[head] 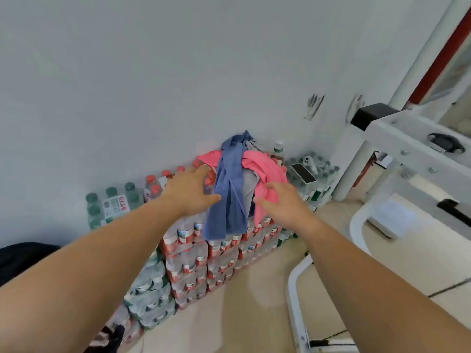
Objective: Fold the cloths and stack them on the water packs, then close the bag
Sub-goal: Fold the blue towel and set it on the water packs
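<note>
The blue cloth (229, 194) drapes over a pink cloth (265, 171) atop the water packs (188, 250), its long axis running from wall to viewer (near end hanging down the front). The left hand (191, 192) and right hand (283, 202) flank it, fingers spread, holding nothing.

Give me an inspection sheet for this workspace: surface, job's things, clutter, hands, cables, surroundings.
Surface: red-labelled water packs stacked against the wall, standing on a pale floor.
Job's things: blue cloth, pink cloth and grey cloth heaped unfolded on top of the packs; the blue one hangs down the front. Bag: none identified.
Clutter: phone and white handheld device lying on lower packs to the right; one upright bottle behind the heap.
Hands: left hand open, spread, beside the blue cloth; right hand open at the pink cloth.
Cables: nothing seen.
Surroundings: white wall; green-capped packs at left; white metal frame at right.
</note>
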